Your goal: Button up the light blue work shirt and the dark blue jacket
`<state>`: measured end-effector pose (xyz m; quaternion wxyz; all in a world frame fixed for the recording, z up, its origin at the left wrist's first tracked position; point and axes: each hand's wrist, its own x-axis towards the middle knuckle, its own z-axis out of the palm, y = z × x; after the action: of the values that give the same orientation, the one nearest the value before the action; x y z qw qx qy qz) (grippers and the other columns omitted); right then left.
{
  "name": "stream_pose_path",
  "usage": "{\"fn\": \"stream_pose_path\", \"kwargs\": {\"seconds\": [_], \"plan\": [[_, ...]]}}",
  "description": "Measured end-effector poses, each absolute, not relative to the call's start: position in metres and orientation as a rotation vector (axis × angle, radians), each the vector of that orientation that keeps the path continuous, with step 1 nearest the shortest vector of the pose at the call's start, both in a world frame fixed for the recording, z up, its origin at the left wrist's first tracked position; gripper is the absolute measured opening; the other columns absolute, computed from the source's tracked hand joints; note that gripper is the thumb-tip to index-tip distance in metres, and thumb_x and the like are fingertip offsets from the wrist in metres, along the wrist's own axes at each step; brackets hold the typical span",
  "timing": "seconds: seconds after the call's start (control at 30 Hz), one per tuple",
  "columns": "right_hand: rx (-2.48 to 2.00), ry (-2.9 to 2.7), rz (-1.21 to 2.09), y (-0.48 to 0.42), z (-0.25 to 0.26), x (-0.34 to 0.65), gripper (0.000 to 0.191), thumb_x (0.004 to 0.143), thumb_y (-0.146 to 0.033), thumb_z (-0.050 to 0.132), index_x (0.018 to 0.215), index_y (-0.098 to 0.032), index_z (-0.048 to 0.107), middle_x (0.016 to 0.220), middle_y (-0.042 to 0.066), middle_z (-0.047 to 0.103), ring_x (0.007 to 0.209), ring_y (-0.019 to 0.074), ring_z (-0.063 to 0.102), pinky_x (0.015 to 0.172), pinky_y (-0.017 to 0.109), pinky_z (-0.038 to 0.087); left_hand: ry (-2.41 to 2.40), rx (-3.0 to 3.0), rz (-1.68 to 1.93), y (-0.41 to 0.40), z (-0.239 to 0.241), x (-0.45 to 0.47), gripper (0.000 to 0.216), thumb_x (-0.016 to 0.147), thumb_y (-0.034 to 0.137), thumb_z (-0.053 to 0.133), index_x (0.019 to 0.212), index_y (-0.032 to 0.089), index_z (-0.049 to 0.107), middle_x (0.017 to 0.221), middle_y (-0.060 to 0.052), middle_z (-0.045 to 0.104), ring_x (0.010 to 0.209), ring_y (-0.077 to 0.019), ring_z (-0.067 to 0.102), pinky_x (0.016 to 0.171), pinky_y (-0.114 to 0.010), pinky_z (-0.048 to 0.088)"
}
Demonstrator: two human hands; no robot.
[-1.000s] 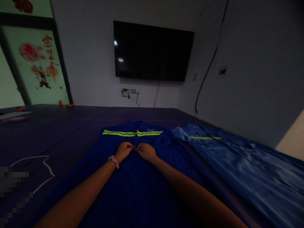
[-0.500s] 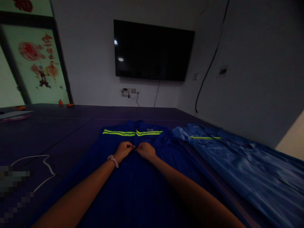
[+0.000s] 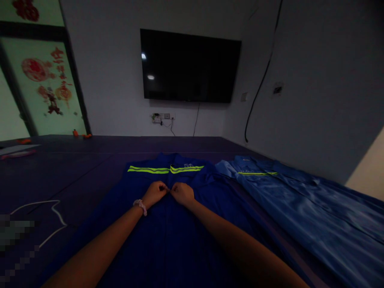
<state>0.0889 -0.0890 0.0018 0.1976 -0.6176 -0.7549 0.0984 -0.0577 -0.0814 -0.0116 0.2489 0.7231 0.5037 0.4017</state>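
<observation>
A dark blue work jacket (image 3: 163, 240) with yellow-green reflective stripes across the chest lies spread out, collar at the far end. My left hand (image 3: 154, 194), a pale scrunchie (image 3: 140, 207) round its wrist, is closed in a pinch on the jacket's front opening just below the stripes. Right beside it, my right hand (image 3: 183, 195) pinches the opposite side of the same opening. The fingertips of both hands nearly meet, and whatever small fastener may lie between them is too small and dark to make out.
A lighter blue garment (image 3: 288, 204) with one yellow stripe lies to the right. On the left, a white cable (image 3: 57, 212) curls over the dark purple floor surface (image 3: 99, 154). Small orange objects (image 3: 87, 136) lie near the door. A television (image 3: 190, 68) hangs on the far wall.
Both hands stay pinched at the jacket's front, fingertips slightly closer together. The whole view has shifted slightly; the garments lie as before.
</observation>
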Motion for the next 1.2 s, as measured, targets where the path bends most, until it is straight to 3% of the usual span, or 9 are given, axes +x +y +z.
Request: {"fn": "stream_pose_path", "kwargs": {"seconds": [0.4, 0.8, 1.2], "plan": [[-1.720, -2.106, 0.290, -0.0906, 0.0026, 0.0896, 0.021, 0.079, -0.038, 0.048, 0.082, -0.025, 0.064, 0.085, -0.001, 0.067, 0.080, 0.0142, 0.061, 0.057, 0.021, 0.034, 1.375, 2.088, 1.163, -0.0837, -0.0098, -0.0557, 0.016, 0.066, 0.020, 0.051, 0.051, 0.015, 0.055, 0.065, -0.003, 0.057, 0.066, -0.0135, 0.053, 0.063, -0.023, 0.039], [-1.672, -2.093, 0.238, -0.0894, -0.0021, 0.0905, 0.029, 0.085, -0.039, 0.038, 0.089, -0.024, 0.062, 0.087, 0.001, 0.067, 0.081, 0.0141, 0.060, 0.058, 0.021, 0.034, 1.415, 1.947, 1.178, -0.0805, -0.0123, -0.0552, 0.025, 0.068, 0.035, 0.048, 0.056, 0.015, 0.058, 0.058, 0.000, 0.054, 0.060, -0.0135, 0.049, 0.058, -0.023, 0.035], [-1.696, -2.084, 0.286, -0.0913, 0.0001, 0.0904, 0.023, 0.080, -0.040, 0.047, 0.083, -0.024, 0.063, 0.081, 0.000, 0.067, 0.077, 0.0130, 0.061, 0.054, 0.020, 0.033, 1.415, 1.959, 1.219, -0.0853, -0.0093, -0.0530, 0.018, 0.070, 0.026, 0.050, 0.059, 0.014, 0.059, 0.063, -0.002, 0.058, 0.062, -0.0132, 0.051, 0.059, -0.023, 0.038]]}}
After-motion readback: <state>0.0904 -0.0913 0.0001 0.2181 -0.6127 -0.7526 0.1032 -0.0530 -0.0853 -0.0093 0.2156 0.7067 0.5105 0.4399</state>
